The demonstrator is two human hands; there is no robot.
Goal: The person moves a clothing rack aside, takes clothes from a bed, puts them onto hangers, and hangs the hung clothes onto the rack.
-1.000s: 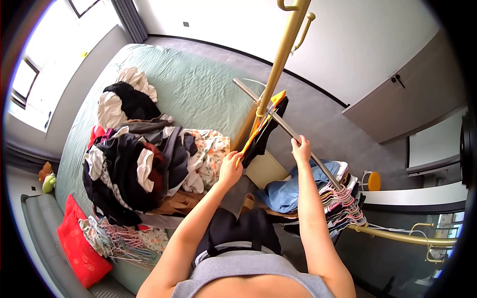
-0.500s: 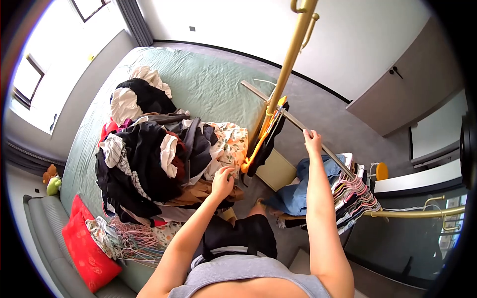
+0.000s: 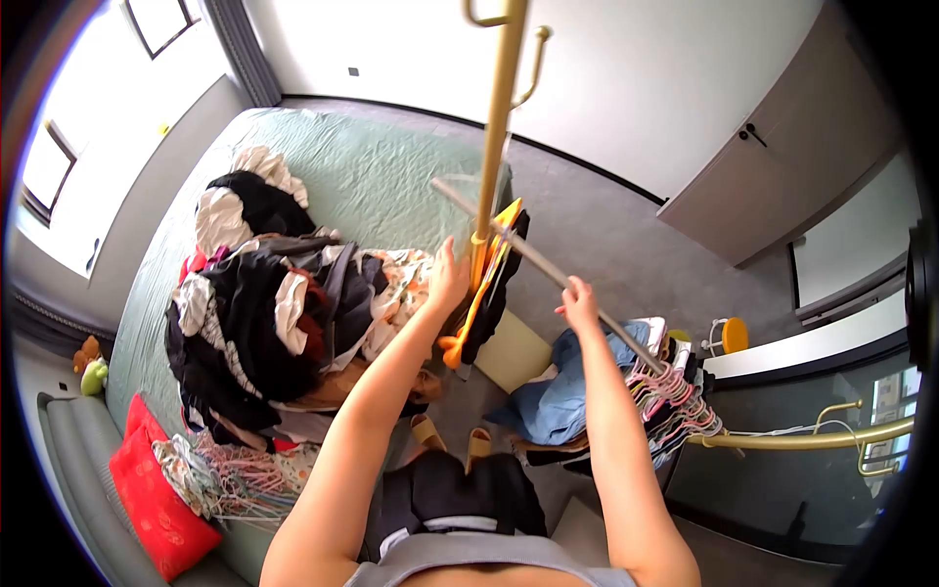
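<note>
My right hand is wrapped round a silver clothes rail, which slants from upper left to lower right. My left hand is raised beside the upright gold post, fingers stretched out and nothing visible in them. Between my hands, an orange hanger and a dark garment hang by the post. Toward the rail's lower right end, several pink hangers with clothes are crowded together. A blue denim garment hangs below my right forearm.
A heap of mixed clothes covers part of the green-sheeted bed on my left. Loose hangers lie near a red cushion. A curved gold bar with hooks stands right. A yellow stool is farther off.
My left hand has risen from beside the clothes heap to the gold post, its fingers straightening. My right hand stays on the rail. The whole view has shifted.
</note>
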